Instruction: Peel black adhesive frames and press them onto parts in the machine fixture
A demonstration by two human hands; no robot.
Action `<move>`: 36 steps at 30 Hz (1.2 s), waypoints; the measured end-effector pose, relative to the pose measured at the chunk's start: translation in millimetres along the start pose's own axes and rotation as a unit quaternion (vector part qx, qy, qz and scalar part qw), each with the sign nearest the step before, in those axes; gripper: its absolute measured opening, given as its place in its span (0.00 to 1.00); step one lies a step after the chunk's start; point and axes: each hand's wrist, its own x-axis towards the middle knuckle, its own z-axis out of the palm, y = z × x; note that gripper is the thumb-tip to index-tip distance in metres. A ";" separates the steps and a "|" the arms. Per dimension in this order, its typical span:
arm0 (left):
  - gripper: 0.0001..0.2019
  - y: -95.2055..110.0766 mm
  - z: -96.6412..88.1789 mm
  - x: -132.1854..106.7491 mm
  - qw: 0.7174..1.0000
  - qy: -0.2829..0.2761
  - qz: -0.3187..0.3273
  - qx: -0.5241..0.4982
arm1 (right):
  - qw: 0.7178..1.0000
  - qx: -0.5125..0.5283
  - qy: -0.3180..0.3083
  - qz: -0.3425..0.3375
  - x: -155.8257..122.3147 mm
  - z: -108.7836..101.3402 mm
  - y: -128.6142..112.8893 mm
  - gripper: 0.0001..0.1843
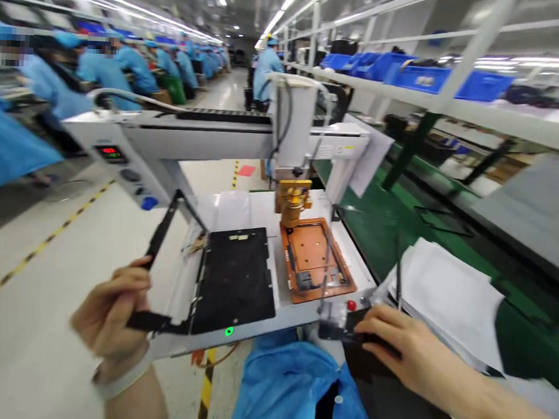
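Left hand (108,310): 1
Right hand (406,344): 1
Black frame (159,244): 1
Small black part (339,328): 1
Bench machine (208,137): 1
Black plate (233,282): 1
Orange tray (314,261): 1
Brass head (293,201): 1
Red display (110,152): 1
Red button (351,305): 1
Blue button (149,202): 1
Green light (229,331): 1
Paper stack (443,299): 1
Blue bins (422,76): at least 4, overlapping
Co-workers in blue coats (106,69): more than 8; the far end is too small to count
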 end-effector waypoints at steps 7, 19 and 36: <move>0.20 6.2 -8.9 -10.0 0.998 -0.054 0.044 0.009 | 0.964 0.069 -0.257 -0.005 144.9 137.4 -17.2 0.19; 0.18 19.6 4.0 -15.5 0.995 -0.086 0.045 0.033 | 0.980 0.067 -0.167 -0.083 163.6 238.9 -2.2 0.26; 0.12 -1.9 67.6 -106.7 0.856 -0.477 0.174 0.097 | 0.950 0.010 0.300 -0.082 96.2 71.8 -19.3 0.19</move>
